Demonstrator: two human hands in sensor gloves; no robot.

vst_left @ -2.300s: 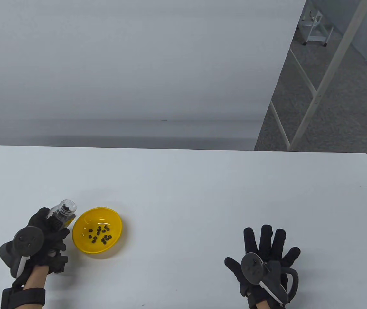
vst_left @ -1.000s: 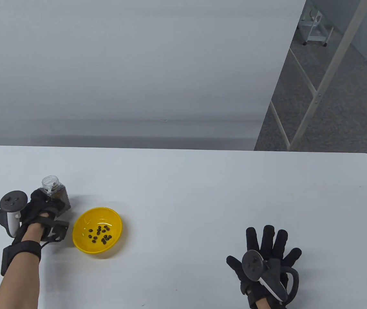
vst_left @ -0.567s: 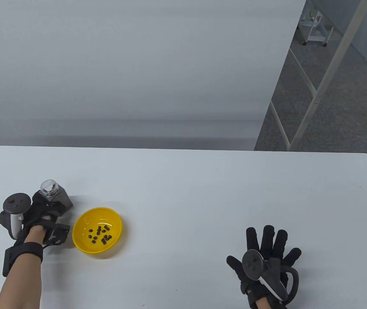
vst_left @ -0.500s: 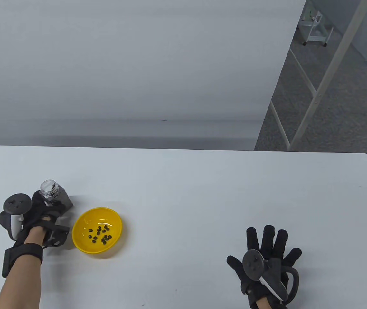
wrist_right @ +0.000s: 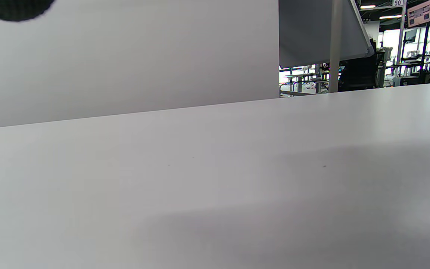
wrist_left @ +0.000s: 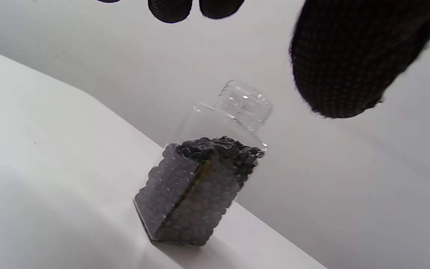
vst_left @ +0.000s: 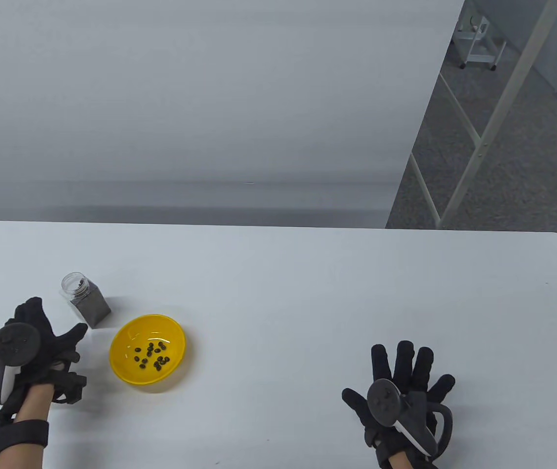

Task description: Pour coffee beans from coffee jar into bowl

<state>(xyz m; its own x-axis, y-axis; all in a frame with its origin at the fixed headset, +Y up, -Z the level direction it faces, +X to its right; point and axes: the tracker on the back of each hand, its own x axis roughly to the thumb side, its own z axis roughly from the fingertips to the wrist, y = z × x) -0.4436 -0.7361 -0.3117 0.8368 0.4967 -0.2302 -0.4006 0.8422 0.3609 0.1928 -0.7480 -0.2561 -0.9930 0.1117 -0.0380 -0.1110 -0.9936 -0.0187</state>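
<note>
A clear square coffee jar [vst_left: 85, 302], open at the top and mostly full of dark beans, stands upright on the white table [vst_left: 308, 293] just behind and left of the yellow bowl [vst_left: 129, 364]. The bowl holds several coffee beans [vst_left: 151, 355]. My left hand [vst_left: 46, 337] is open and empty, a little in front and left of the jar, apart from it. In the left wrist view the jar [wrist_left: 200, 179] stands free below my fingertips [wrist_left: 334, 63]. My right hand [vst_left: 405, 376] rests flat on the table at the front right, fingers spread.
The table's far edge [vst_left: 259, 225] meets a grey wall panel. A metal frame [vst_left: 479, 137] stands on the carpet beyond the table's right end. The right wrist view shows only bare table [wrist_right: 215, 179].
My left hand set the jar upright on the table behind the bowl, let go of it and drew back toward the front left. The right hand has stayed put.
</note>
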